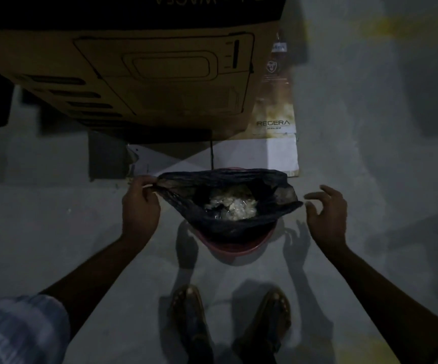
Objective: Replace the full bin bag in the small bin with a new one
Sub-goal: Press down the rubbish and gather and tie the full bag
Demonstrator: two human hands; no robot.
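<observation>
Dim concrete floor point(55, 219), a black bin bag drawn up out of a small red bin, one hand on it.

A large cardboard box point(133, 74) stands at the far side, a printed carton point(275, 106) marked REGERA just beside it. The small bin point(233, 245) sits on the floor in front of the person's sandalled feet point(231, 316), its black bin bag point(228, 195) open at the top with pale rubbish point(233, 208) inside. The left hand point(140, 203) pinches the bag's left edge with curled fingers. The right hand point(326, 214) hovers just beside the bag's right corner, its fingers spread and loosely bent, holding nothing.
</observation>
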